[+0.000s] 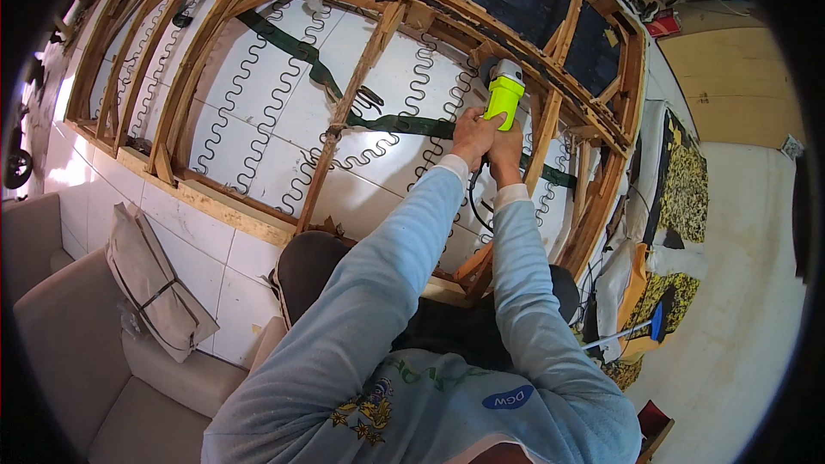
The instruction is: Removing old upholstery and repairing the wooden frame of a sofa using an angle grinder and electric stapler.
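Observation:
A bright yellow-green angle grinder (504, 101) with a grey metal head is held over the far right part of a wooden sofa frame (225, 204). My left hand (472, 135) is closed around the near side of its body. My right hand (505, 153) grips the rear end, where a black cord hangs down. The grinder's head is at the frame's far inner rail; its disc is hard to make out. Zigzag springs (273, 107) run across the frame opening. A dark green webbing strap (322, 75) crosses them and passes beneath my hands.
Grey-beige sofa seats (73, 266) stand at the left, with a tied flat bundle (159, 283) leaning there. Speckled yellow foam (685, 185) and a blue-headed tool (657, 322) lie to the right. Wooden crossbars (326, 163) divide the frame above white floor tiles.

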A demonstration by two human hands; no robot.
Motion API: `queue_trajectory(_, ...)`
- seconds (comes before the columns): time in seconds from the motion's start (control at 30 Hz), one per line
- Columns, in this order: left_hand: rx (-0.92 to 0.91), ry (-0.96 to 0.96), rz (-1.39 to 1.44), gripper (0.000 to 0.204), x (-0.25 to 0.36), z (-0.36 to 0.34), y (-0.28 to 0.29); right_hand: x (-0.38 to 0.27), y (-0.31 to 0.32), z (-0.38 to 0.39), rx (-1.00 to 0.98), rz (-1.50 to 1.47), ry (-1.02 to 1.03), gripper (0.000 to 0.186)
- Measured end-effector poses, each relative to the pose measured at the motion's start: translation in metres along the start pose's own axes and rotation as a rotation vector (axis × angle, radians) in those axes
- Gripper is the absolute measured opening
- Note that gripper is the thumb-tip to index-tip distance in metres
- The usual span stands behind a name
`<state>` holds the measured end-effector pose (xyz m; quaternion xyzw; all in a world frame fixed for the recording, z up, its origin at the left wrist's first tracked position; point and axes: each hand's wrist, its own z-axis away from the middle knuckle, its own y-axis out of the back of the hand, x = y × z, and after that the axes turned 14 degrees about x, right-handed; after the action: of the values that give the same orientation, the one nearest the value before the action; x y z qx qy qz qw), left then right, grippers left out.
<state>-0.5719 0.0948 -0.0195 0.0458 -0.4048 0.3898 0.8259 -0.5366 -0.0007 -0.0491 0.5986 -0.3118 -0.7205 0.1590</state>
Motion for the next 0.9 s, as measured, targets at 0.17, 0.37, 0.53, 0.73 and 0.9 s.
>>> queue_trajectory(0.17,0.012,0.012,-0.038,0.066,0.006,0.009,0.002,0.002,0.001,0.002,0.001,0.001,-0.038,0.073)
queue_trajectory(0.37,0.066,0.0,0.045,0.06,-0.001,-0.003,0.003,0.007,-0.009,0.0,-0.015,-0.021,-0.003,0.074)
queue_trajectory(0.53,0.085,-0.014,0.039,0.061,0.0,0.0,0.009,0.0,-0.011,0.007,-0.025,-0.025,0.001,0.075)
queue_trajectory(0.73,0.093,0.002,0.041,0.062,0.005,0.003,0.008,0.001,-0.01,0.002,-0.028,-0.02,0.007,0.074)
queue_trajectory(0.9,0.098,0.009,0.003,0.066,0.008,0.003,0.012,-0.005,-0.012,0.007,-0.015,0.011,0.016,0.069)
